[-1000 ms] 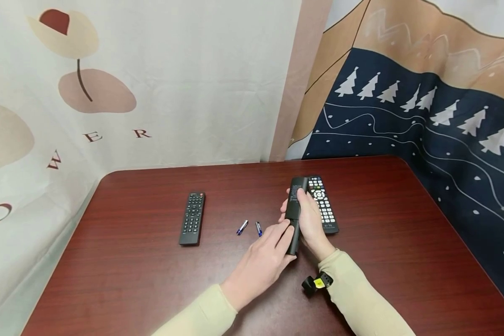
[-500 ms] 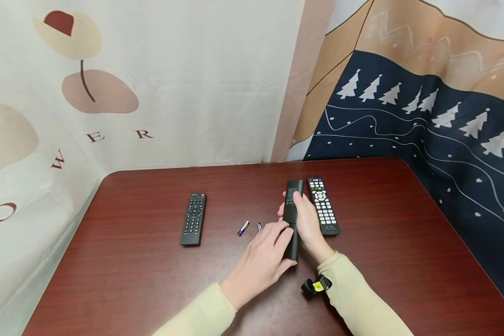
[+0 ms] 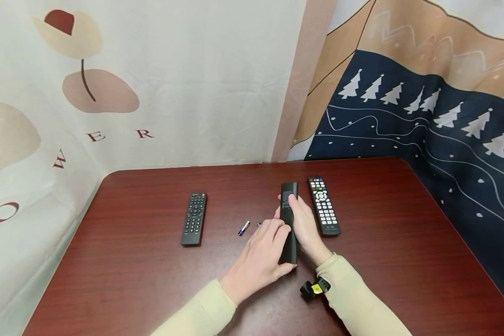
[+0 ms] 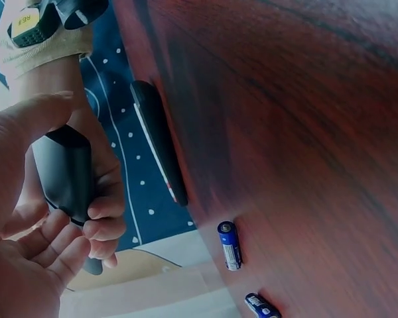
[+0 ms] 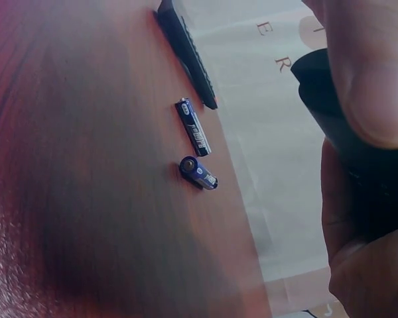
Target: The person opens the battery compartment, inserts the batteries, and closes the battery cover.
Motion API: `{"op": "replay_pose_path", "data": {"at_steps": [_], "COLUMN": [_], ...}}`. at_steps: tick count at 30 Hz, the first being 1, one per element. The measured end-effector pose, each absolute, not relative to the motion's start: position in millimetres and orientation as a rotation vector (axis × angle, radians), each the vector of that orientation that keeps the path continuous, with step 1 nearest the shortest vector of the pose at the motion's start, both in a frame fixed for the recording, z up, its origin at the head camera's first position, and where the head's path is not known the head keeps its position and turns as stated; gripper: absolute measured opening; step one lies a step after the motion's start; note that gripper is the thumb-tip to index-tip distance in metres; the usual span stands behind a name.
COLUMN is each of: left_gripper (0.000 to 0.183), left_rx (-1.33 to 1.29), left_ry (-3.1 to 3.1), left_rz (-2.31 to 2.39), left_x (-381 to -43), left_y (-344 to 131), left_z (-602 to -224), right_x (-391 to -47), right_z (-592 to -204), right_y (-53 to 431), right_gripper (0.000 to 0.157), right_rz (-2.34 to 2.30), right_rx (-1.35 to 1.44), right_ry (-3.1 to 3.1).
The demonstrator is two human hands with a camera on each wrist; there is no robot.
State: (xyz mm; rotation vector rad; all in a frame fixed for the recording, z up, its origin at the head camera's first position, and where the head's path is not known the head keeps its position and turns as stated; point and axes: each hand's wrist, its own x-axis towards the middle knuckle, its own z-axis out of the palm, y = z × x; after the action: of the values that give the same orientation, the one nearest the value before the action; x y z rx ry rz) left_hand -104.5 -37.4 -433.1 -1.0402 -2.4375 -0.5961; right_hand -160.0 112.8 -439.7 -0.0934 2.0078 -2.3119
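Note:
A black remote control (image 3: 289,248) is held back side up above the table, its printed label towards the far end. My right hand (image 3: 305,226) grips it from the right, thumb on its back and fingers around the far side. My left hand (image 3: 258,254) holds the near half, fingers on its left edge and thumb at the near end; the left wrist view shows the remote control (image 4: 63,169) between thumb and fingers. Two blue and silver batteries lie left of it: one battery (image 3: 243,228) in full sight, the other battery (image 5: 199,172) mostly hidden behind my left hand in the head view.
A second remote control (image 3: 194,219) lies buttons up on the left of the brown table (image 3: 130,261). Another remote control (image 3: 324,206) with white buttons lies just right of my right hand. Printed cloths (image 3: 201,84) hang behind the table. A black wrist camera (image 3: 308,290) sits by my right sleeve.
Both hands have brought the held remote control slightly left and nearer, away from the white-buttoned one, which is now fully uncovered. The second battery is now more hidden by my left hand.

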Motion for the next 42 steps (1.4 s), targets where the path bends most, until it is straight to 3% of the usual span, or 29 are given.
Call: {"op": "replay_pose_path", "data": {"at_steps": [42], "left_gripper": [0.076], "left_rx": [-1.076], "left_ry": [-2.425], "left_rz": [-0.666], "left_x": [-104.0], "left_y": [-49.8], "left_z": [-432.9], "right_x": [-163.1], "right_z": [-441.9], "right_y": [116.3], "right_gripper": [0.052], "right_rz": [-2.212], "right_rx": [-0.085], "right_ry": [2.078]}}
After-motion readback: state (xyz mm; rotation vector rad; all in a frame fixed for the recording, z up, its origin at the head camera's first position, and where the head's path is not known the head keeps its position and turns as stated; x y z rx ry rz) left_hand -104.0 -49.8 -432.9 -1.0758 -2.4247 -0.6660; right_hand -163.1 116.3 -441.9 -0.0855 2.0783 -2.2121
